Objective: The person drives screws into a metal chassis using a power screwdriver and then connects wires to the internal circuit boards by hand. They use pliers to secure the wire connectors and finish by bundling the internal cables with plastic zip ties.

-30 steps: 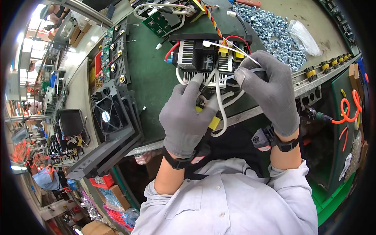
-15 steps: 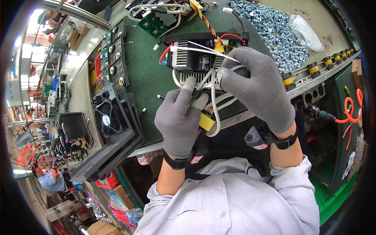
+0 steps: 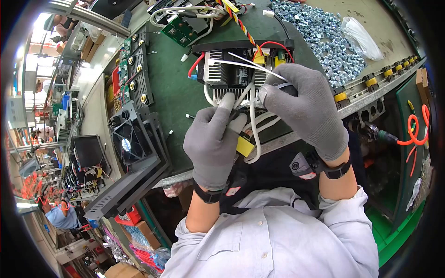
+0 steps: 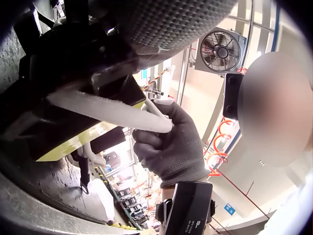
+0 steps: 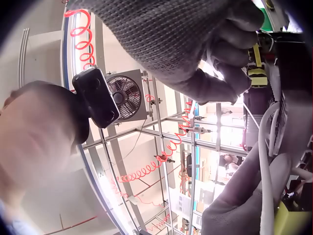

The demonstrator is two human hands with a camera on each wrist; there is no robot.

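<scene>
My gloved left hand (image 3: pixel 211 143) is at the near edge of an electronics assembly with a finned heat sink (image 3: pixel 214 69). Its index finger and thumb pinch the wires there, partly hiding them. Just right of these fingertips a thick white cable (image 3: pixel 252 125) loops down, beside a yellow-wrapped part (image 3: pixel 244 146). My gloved right hand (image 3: pixel 310 106) grips several thin white cable ties (image 3: pixel 245 64), whose free ends stick out left over the heat sink. From the right thumb, a pale strip runs down toward the left fingertips. The right wrist view shows the white cable (image 5: pixel 265 171) passing in front of the left fingers.
Loose metal screws (image 3: pixel 320 41) are heaped at the back right, with a bundle of white ties (image 3: pixel 361 39) beside them. A fan in a black bracket (image 3: pixel 127 139) stands left on the green mat (image 3: pixel 171 102). Behind lies a green circuit board (image 3: pixel 180 31) with cables.
My right hand has moved left with the cable ties, closer to the left hand. The left thumb has drawn in toward its index finger. The whole head view has shifted slightly.
</scene>
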